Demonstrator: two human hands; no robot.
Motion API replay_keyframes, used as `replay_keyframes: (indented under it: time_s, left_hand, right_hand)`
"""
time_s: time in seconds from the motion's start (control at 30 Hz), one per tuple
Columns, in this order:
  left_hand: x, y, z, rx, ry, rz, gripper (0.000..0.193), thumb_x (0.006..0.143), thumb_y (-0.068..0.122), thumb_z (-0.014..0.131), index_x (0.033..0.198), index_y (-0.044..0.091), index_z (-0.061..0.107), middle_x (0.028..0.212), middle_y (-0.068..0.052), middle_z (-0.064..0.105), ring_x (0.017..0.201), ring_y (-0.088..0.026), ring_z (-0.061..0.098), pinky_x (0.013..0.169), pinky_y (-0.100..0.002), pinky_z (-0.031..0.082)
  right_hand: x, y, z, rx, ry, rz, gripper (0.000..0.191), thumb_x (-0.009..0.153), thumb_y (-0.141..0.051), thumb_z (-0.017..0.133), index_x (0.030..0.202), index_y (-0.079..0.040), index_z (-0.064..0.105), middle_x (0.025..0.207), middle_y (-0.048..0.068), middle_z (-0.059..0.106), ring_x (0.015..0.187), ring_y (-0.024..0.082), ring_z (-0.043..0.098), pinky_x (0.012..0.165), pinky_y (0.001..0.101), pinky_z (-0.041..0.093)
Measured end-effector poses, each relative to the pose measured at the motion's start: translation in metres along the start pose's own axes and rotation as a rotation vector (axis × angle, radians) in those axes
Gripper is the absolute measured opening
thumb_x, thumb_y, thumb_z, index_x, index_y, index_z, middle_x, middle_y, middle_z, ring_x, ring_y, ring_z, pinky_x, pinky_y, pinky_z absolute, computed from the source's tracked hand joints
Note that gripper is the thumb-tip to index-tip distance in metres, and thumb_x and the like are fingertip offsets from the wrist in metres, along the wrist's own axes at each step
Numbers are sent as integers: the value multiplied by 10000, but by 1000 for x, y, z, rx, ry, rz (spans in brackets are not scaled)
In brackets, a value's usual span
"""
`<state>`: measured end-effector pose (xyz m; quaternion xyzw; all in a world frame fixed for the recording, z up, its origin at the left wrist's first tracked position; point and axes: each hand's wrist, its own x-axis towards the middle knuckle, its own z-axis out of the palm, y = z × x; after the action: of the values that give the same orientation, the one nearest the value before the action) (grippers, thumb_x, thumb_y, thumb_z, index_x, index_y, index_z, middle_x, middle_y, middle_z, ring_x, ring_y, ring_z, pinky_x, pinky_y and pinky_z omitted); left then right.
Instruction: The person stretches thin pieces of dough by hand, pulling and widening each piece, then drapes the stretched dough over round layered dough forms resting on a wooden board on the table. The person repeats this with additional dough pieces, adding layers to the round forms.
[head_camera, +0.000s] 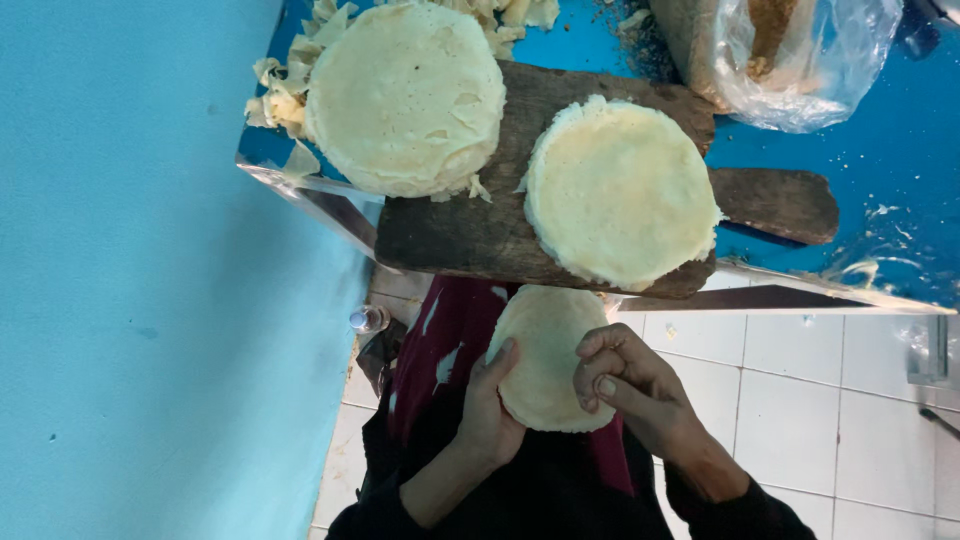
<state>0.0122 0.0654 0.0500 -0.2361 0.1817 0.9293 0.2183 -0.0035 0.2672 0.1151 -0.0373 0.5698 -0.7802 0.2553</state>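
Both hands hold one thin round of pale dough in front of the body, just below the edge of a wooden board.

The dough round (547, 352) is flat, cream-yellow, roughly circular, matte, with a slightly uneven rim; it sits between the two hands, clear of the board. Left hand (492, 405) grips its left edge, fingers together and curled over the face. Right hand (630, 385) pinches the right edge, fingers bent and closed against the thumb. Above, a dark worn wooden board (470, 225) carries two stacks of similar rounds: stack (405, 95) at left with ragged trimmings (280, 95) beside it, stack (620, 190) at right. Clear plastic bag (800, 60) on the blue table (880, 170). White tiled floor (790, 400) below.
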Motion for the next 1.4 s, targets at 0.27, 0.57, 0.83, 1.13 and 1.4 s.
replay_keyframes:
  time_s: [0.27, 0.57, 0.83, 1.13, 1.4]
  left_hand:
    - [0, 1, 0, 27, 47, -29, 542, 977, 366, 590, 1399, 34, 511, 1298, -124, 650, 1218, -259, 640, 1019, -452, 542]
    - [0, 1, -3, 24, 82, -32, 542, 963, 354, 613, 1402, 50, 515, 1311, -114, 646, 1231, -255, 636, 1030, -450, 542]
    - [0, 3, -4, 32, 133, -71, 543, 940, 378, 594, 1386, 76, 516, 1271, -125, 655, 1203, -275, 651, 991, -484, 560]
    - [-1, 4, -5, 10, 75, -2, 512, 966, 344, 602, 1378, 46, 541, 1281, -135, 660, 1198, -272, 655, 1002, -469, 544]
    - [1, 6, -1, -10, 71, 29, 541, 955, 312, 614, 1401, 17, 532, 1311, -141, 666, 1214, -287, 650, 1011, -457, 540]
  right_hand:
    - [2, 1, 2, 160, -51, -56, 334, 975, -103, 579, 1267, 38, 497, 849, 86, 585, 837, 190, 529, 789, 352, 429]
    - [1, 4, 2, -16, -32, -100, 356, 959, -49, 530, 1307, 19, 492, 890, 99, 611, 901, 188, 562, 881, 346, 450]
    - [-2, 8, 8, -145, 75, -99, 379, 931, 72, 539, 1292, -11, 460, 986, 141, 669, 971, 212, 648, 918, 392, 525]
    - [-3, 2, 19, -226, 72, -346, 397, 970, 63, 504, 1349, -19, 419, 1078, 194, 704, 1039, 236, 677, 921, 382, 528]
    - [16, -18, 34, -263, 203, -795, 385, 1055, -4, 517, 1410, -20, 367, 1128, 191, 706, 988, 225, 653, 879, 385, 562]
